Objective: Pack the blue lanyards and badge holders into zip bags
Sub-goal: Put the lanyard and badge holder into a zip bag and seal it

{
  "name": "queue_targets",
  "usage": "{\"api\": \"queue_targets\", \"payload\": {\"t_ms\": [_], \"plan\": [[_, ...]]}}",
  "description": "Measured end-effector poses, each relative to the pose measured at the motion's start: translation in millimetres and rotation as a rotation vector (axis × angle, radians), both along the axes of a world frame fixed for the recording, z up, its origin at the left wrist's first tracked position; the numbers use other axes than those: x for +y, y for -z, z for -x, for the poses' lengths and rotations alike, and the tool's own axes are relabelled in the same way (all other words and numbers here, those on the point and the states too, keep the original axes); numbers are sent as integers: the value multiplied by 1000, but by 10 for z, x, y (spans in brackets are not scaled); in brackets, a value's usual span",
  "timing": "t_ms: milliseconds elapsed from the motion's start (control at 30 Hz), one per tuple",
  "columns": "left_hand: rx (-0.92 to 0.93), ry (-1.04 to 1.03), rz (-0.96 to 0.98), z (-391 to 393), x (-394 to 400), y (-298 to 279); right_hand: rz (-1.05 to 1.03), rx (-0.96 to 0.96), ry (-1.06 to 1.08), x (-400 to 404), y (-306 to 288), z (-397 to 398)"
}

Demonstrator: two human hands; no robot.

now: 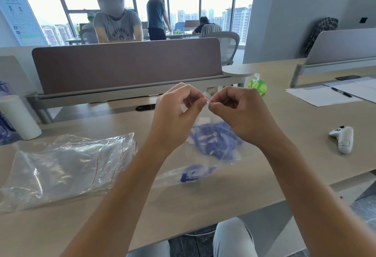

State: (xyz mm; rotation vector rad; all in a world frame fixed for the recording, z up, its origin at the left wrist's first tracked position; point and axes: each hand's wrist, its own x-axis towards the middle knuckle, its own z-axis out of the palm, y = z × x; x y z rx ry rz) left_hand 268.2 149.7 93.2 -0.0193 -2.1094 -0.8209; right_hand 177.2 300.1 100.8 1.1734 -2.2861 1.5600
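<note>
The light wooden desk bears a heap of empty clear bags left of the left hand, a white game controller and papers right of the right hand.

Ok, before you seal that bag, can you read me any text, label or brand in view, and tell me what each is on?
Nothing here can be read for sure.
Wall poster: printed lines and icons, too blurred to read.
Grey T-shirt on the person opposite: round emblem with lettering, too blurred.
Green packet: print too small.
Papers: no legible text.
Zip bag pinched by left hand and right hand: red seal line only.
</note>
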Motion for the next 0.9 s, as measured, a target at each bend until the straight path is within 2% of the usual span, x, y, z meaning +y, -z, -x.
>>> {"api": "queue_targets", "payload": {"t_ms": [267,600,733,900], "plan": [[53,1,65,42,-65,80,1,-10,96,85,80,41],[61,-24,-43,154,-121,-63,107,22,219,289,209,113],[83,17,-154,246,-149,-102,151,8,267,431,242,217],[119,-17,-155,330,-134,-159,184,-20,319,563,317,333]]}}
